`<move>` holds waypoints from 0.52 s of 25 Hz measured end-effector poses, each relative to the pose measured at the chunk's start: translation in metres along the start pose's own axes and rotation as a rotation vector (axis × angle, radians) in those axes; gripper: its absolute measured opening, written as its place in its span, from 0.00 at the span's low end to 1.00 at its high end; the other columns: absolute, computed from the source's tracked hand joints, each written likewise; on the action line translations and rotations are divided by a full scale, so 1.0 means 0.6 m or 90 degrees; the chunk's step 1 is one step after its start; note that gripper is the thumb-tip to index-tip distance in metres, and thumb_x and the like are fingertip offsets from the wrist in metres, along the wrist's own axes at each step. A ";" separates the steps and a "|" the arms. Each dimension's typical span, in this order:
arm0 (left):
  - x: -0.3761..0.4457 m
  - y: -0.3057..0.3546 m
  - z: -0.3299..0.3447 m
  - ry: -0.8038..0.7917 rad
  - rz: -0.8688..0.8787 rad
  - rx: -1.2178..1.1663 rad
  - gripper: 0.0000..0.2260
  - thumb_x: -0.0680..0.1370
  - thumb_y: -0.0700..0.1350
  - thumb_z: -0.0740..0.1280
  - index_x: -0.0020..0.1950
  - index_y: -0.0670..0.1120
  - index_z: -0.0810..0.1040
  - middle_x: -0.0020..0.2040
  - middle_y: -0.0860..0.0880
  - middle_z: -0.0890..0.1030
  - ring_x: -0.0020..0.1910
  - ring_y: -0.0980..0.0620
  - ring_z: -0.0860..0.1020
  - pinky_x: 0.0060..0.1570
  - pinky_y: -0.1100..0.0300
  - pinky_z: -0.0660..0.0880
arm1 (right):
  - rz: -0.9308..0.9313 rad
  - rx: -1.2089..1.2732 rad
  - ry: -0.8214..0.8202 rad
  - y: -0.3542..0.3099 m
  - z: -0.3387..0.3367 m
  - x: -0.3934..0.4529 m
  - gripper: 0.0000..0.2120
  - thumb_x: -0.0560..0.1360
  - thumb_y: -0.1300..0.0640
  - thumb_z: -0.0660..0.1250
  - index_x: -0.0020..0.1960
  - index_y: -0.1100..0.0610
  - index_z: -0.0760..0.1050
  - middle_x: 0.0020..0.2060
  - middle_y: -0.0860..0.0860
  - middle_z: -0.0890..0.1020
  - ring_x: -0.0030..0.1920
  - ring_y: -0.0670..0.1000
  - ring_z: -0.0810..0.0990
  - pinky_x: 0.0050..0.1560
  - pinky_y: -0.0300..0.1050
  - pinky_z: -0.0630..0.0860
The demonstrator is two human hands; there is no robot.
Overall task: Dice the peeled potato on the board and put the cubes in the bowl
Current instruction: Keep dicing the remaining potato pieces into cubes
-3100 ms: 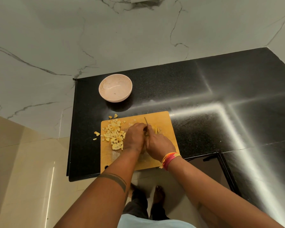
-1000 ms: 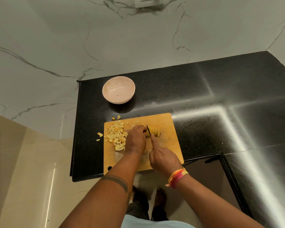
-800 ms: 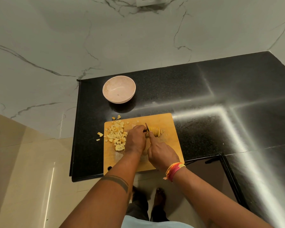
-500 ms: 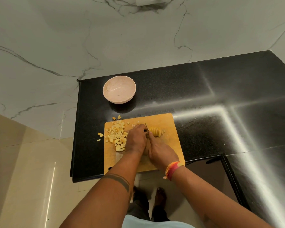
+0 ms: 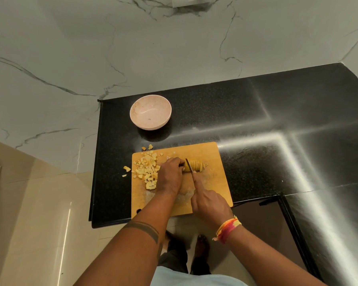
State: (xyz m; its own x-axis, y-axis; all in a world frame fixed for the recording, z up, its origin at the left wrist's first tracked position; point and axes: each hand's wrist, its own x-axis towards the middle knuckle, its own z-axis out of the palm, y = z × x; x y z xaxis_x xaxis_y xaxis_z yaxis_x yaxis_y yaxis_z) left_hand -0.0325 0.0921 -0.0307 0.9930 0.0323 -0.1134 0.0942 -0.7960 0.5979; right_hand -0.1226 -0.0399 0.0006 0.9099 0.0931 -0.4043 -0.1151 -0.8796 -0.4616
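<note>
Left hand [image 5: 170,176] fingers curled, pinning the potato [image 5: 194,166] mid-board [image 5: 213,182]; right hand [image 5: 209,203] wrapped round the knife [image 5: 189,165], forefinger extended. Potato probably firm, wet, slippery — grip its uncut end, fingertips tucked.

- You face a white grey-veined marble wall [image 5: 74,58].
- Below you, a glossy speckled black granite counter [image 5: 256,112] mirrors bright light streaks.
- Beige glossy floor tiles [image 5: 29,223] lie left.
</note>
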 end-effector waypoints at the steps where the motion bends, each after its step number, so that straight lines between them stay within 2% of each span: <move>1: 0.000 -0.001 -0.001 -0.001 -0.001 0.001 0.08 0.79 0.39 0.70 0.57 0.46 0.84 0.54 0.47 0.83 0.52 0.48 0.80 0.53 0.56 0.77 | -0.009 -0.003 -0.001 -0.004 -0.002 0.009 0.34 0.82 0.53 0.54 0.83 0.47 0.41 0.31 0.49 0.71 0.29 0.51 0.71 0.34 0.49 0.67; 13: 0.000 -0.008 0.006 0.012 -0.021 -0.025 0.06 0.78 0.40 0.71 0.54 0.47 0.85 0.52 0.48 0.84 0.49 0.48 0.80 0.49 0.58 0.77 | -0.033 -0.009 -0.038 -0.006 0.003 0.056 0.33 0.82 0.53 0.53 0.83 0.48 0.42 0.37 0.55 0.79 0.35 0.56 0.78 0.36 0.53 0.75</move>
State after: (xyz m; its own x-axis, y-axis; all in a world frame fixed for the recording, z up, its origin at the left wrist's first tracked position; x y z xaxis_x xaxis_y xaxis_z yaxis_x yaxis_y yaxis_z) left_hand -0.0330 0.0937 -0.0366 0.9905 0.0698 -0.1188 0.1292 -0.7704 0.6243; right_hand -0.0922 -0.0327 -0.0131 0.8889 0.1663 -0.4268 -0.0622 -0.8793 -0.4722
